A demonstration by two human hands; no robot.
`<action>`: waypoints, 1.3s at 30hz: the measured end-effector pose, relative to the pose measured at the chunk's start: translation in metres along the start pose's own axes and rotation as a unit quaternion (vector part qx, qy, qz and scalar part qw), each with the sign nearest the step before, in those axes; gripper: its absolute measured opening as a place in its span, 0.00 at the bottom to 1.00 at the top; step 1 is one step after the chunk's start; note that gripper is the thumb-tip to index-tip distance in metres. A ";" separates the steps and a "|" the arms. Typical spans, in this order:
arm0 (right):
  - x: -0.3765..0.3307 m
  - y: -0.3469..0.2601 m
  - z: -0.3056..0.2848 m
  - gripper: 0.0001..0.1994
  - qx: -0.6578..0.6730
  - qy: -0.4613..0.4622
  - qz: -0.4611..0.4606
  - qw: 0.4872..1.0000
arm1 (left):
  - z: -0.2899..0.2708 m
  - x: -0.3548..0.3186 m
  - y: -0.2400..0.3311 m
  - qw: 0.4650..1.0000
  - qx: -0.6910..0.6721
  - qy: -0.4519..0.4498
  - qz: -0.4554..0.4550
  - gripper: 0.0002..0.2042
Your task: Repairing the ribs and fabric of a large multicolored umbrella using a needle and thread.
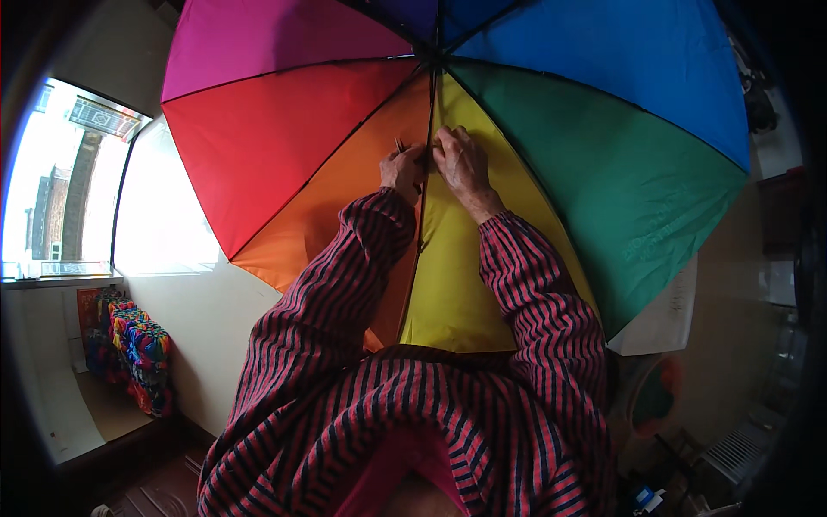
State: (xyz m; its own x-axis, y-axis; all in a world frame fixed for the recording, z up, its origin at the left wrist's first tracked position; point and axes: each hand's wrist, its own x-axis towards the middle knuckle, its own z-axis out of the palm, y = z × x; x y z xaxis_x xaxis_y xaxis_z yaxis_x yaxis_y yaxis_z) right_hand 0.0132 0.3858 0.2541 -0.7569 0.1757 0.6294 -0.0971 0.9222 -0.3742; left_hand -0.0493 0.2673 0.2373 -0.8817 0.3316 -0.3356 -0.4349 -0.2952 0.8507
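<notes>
An open rainbow umbrella (284, 121) spreads in front of me, its panels running from pink and red through orange and yellow to green and blue. Dark ribs meet at the hub (428, 59) near the top. My left hand (402, 170) is closed over the orange panel, beside the rib (421, 228) between orange and yellow. A pair of thin dark points sticks up from its fingers; the kind of tool is unclear. Just right of that rib, my right hand (463, 168) is closed, fingers curled against the yellow panel. What its fingertips pinch is hidden.
The umbrella lies over a pale tabletop (177, 319). A bright window (69, 181) is at the left, with a bundle of multicoloured material (138, 349) below it. Under the green panel pokes out a white sheet-like item (659, 314). A slatted metal rack (736, 448) stands lower right.
</notes>
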 end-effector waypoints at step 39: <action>-0.006 0.017 -0.054 0.06 0.411 0.247 0.295 0.827 | -0.008 -0.006 -0.017 0.892 0.348 0.042 0.284 0.14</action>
State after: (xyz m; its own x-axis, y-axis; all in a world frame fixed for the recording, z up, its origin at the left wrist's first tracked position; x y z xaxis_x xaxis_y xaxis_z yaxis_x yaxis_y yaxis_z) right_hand 0.0508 0.4192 0.2804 -0.4929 0.8176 0.2975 -0.3645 0.1165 -0.9239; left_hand -0.0380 0.2632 0.2213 -0.9468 0.2291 0.2260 0.2805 0.2428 0.9287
